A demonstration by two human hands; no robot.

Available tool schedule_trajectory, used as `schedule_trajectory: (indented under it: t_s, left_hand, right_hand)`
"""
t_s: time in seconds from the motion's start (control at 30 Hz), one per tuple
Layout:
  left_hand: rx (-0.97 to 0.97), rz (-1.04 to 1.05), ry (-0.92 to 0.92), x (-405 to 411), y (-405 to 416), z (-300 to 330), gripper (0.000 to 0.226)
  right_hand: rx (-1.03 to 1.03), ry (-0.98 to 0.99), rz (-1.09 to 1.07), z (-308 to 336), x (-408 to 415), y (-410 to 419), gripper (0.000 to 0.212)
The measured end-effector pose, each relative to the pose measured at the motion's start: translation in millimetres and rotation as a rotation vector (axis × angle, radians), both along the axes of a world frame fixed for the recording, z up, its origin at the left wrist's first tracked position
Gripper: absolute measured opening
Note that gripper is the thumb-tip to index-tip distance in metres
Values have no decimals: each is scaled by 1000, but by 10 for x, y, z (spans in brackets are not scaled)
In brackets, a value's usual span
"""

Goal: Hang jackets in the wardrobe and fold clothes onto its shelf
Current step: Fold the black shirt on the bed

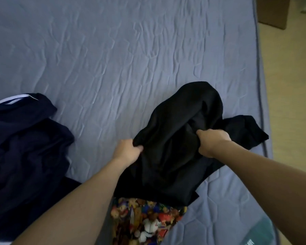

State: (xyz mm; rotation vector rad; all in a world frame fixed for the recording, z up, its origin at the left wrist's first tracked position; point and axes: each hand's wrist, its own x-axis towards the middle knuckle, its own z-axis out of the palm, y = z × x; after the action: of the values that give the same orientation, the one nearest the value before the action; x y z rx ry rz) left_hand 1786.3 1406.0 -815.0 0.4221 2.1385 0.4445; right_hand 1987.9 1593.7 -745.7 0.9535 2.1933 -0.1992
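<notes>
A crumpled black garment (177, 124) lies on the blue quilted mattress (113, 55), right of centre. My left hand (126, 150) pinches its left edge between thumb and fingers. My right hand (211, 141) grips a bunch of the cloth near its middle, fingers curled into the folds. One flap of the garment spreads to the right toward the mattress edge. Its lower part drapes over a colourful printed cloth (147, 221) at the near edge.
A heap of dark navy clothing (23, 147) with a white-trimmed collar lies on the mattress at the left. The mattress's right edge (261, 96) borders a pale wooden floor (293, 89). A brown cardboard box (274, 11) stands at the top right.
</notes>
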Motion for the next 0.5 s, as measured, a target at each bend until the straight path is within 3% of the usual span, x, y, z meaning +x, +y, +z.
schedule_trajectory:
  t_s: [0.07,0.13,0.2,0.27,0.37,0.43,0.5]
  left_hand:
    - [142,171,278,-196,258,315,27]
    - [370,203,462,-436,671,793,18]
    - [561,32,563,-590,1175,1253,15]
    - [633,-198,602,-640,1605,1562,24]
    - [325,-244,552,-728,1662,1560,62]
    - [152,-16,408,-729,1212,1308,70]
    - [-1,233,195,-580,469,961,74]
  right_hand:
    - [-145,-124,-193,222,-82,-14,36]
    - [-412,-289,-405,421,-165,-33,23]
    - [-700,-375,-673,562,-267,-47,17]
    - [-799,-402,-779,656,-344,21,37]
    - [-456,-164,-539,769,-358,155,63]
    - [-246,49,-513,752,-295,253,68]
    - [-224,169,-607,755,-214,260,63]
